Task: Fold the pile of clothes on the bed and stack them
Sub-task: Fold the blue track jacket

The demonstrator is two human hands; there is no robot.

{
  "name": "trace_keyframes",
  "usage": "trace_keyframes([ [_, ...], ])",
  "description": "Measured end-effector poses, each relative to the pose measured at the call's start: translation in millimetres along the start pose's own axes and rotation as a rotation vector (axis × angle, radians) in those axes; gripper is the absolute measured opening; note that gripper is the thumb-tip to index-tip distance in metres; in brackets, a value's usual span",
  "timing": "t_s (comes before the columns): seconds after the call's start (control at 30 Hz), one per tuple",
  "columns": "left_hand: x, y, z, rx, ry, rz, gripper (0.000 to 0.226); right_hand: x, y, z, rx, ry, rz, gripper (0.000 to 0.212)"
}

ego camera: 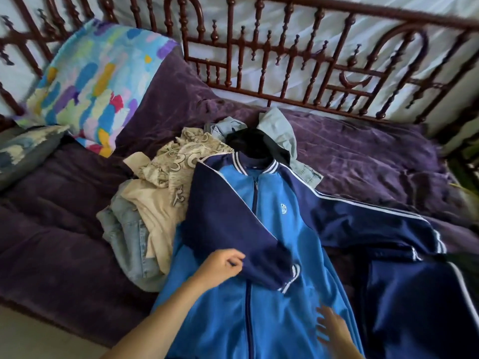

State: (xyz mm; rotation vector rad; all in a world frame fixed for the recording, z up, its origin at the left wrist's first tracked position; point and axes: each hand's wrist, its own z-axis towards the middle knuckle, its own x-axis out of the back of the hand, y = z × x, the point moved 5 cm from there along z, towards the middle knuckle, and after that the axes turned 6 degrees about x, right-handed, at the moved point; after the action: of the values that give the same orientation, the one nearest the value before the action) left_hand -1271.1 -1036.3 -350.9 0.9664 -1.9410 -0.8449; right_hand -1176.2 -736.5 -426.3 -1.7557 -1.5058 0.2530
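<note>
Single view, head-worn, wide-angle. It looks forward and down from the near side of the bed, across the purple bedspread (363, 151) to the spindled rail (285, 47) along the far side. Close range: both forearms enter from the bottom edge, with the left hand (220, 265) and right hand (334, 327) low in frame on the blue jacket (272, 229). The rail bows toward the frame edges. The patterned pillow (96, 81) is upper left, and a strip of floor (39, 338) is lower left.

The jacket (269, 229) lies flat on the bed (363, 156) by its near edge, before me, one sleeve (233, 218) folded across its front. The pile of clothes (160, 193) touches its left side. Pillows (93, 81) lean in the far-left corner.
</note>
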Motion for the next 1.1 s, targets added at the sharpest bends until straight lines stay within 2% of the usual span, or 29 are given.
trace_keyframes([
  [0.1, 8.2, -48.9, -1.2, 0.220, 0.060, 0.032, 0.041, 20.4, 24.5, 9.8, -0.088, 0.043, 0.012, 0.021],
  [0.2, 26.8, -73.5, 3.9, 0.364, 0.189, 0.019, 0.018, 23.5, 32.5, 21.3, -0.114, 0.036, -0.027, 0.024],
  [0.3, 38.2, -88.3, 12.8, 0.448, 0.293, -0.028, 0.020, 8.9, 13.6, 24.7, -0.091, -0.015, -0.068, 0.016],
  [0.37, 39.9, -88.5, 14.8, 0.488, 0.319, -0.063, 0.021, -1.7, -3.0, 32.2, -0.030, -0.039, -0.081, 0.020],
  [0.6, 42.3, -102.9, 28.4, 0.589, 0.379, -0.183, 0.030, -39.4, -27.6, 68.0, -0.030, -0.124, -0.072, 0.024],
  [0.73, 51.3, -105.6, 45.6, 0.642, 0.431, -0.234, 0.039, -53.1, -26.5, 85.9, -0.113, -0.092, 0.102, 0.013],
  [0.83, 65.3, -103.9, 63.3, 0.641, 0.514, -0.195, 0.055, -64.7, -22.6, 100.2, -0.184, -0.072, 0.255, 0.028],
  [0.9, 76.6, -98.1, 75.7, 0.591, 0.565, -0.037, 0.060, -66.9, -21.4, 107.3, -0.198, -0.079, 0.188, 0.025],
  [0.97, 83.7, -93.0, 89.1, 0.545, 0.596, 0.097, 0.052, -64.3, -18.7, 111.1, -0.223, -0.072, 0.131, 0.031],
  [1.03, 87.5, -87.6, 99.9, 0.526, 0.631, 0.143, 0.045, -64.5, -14.1, 118.6, -0.166, -0.054, 0.014, 0.027],
  [1.1, 89.2, -83.6, 105.9, 0.530, 0.700, 0.098, 0.050, -68.2, -15.2, 120.3, -0.098, -0.025, -0.077, 0.024],
])
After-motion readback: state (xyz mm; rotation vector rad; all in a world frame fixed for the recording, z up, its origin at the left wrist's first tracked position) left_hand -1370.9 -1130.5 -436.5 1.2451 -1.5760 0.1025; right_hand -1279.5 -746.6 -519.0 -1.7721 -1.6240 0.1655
